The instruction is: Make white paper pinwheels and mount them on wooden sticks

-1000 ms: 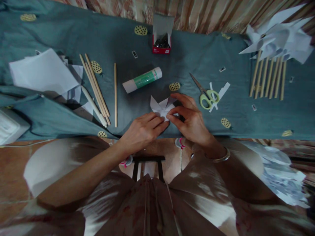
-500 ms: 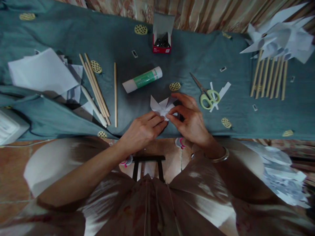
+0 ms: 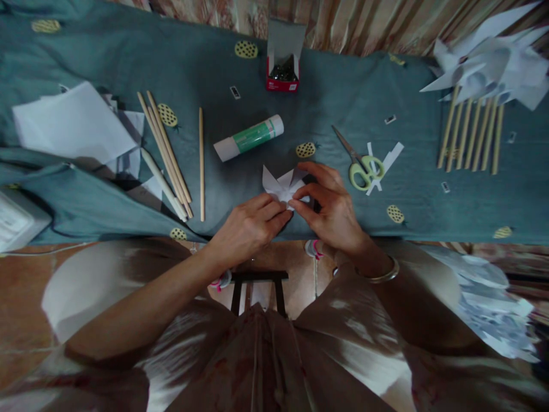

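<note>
A small white folded paper piece (image 3: 279, 185) with pointed flaps lies near the front edge of the teal cloth (image 3: 326, 80). My left hand (image 3: 251, 226) presses its fingertips on the paper's near side, fingers closed together. My right hand (image 3: 332, 206) pinches the paper's right flap between thumb and fingers. Both hands meet at the paper's centre, and part of the paper is hidden beneath them.
A glue stick (image 3: 249, 137) lies behind the paper. Wooden sticks (image 3: 171, 157) and white sheets (image 3: 71, 123) sit at the left. Green-handled scissors (image 3: 360, 163) with paper strips rest at the right. A red box (image 3: 282, 71) stands at the back. Finished paper pinwheels on sticks (image 3: 476, 103) lie far right.
My right fingers have shifted slightly on the paper's flap. Otherwise both hands stay in place on the paper.
</note>
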{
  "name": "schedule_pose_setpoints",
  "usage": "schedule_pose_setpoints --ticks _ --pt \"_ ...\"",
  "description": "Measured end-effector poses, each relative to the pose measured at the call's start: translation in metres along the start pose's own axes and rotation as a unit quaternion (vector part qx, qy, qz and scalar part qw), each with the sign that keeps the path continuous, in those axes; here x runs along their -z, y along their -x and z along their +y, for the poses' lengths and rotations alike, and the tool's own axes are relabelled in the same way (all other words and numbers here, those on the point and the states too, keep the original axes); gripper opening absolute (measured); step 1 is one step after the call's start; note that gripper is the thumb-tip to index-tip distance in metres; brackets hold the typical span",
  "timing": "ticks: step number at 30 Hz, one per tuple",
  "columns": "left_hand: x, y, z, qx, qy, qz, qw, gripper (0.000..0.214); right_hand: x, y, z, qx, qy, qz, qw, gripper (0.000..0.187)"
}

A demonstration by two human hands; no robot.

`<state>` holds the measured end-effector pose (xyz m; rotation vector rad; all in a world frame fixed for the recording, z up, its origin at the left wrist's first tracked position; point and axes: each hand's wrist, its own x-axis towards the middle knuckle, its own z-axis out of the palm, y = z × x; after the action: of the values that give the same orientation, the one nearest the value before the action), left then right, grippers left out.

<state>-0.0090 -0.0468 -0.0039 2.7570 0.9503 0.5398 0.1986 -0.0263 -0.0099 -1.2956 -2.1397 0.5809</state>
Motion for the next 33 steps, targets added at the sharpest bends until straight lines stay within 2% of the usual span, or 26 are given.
schedule_pose_setpoints --ticks 5,9,14,18,26,33 --pt "-0.001 0.000 0.000 0.003 0.001 0.005 1.000 0.021 0.003 0.000 -0.001 -0.014 -0.007 -0.012 1.000 0.007" --pt "-0.001 0.001 -0.001 0.006 0.003 -0.004 1.000 0.021 0.011 0.001 -0.002 -0.001 0.007 -0.011 1.000 0.001" --pt "-0.001 0.001 -0.001 0.004 -0.009 0.001 1.000 0.022 0.016 0.004 -0.002 0.013 0.018 -0.032 0.999 0.005" --pt "0.000 0.001 0.000 0.005 -0.013 -0.011 1.000 0.022 0.016 0.005 0.000 0.025 0.024 -0.035 0.999 0.005" --pt "-0.001 0.000 0.000 -0.004 -0.003 0.013 1.000 0.020 0.014 0.006 0.003 0.026 0.008 -0.050 0.998 0.010" --pt "-0.002 0.001 0.000 -0.001 0.007 0.018 1.000 0.020 0.012 0.007 0.006 0.071 0.021 -0.030 0.997 0.012"
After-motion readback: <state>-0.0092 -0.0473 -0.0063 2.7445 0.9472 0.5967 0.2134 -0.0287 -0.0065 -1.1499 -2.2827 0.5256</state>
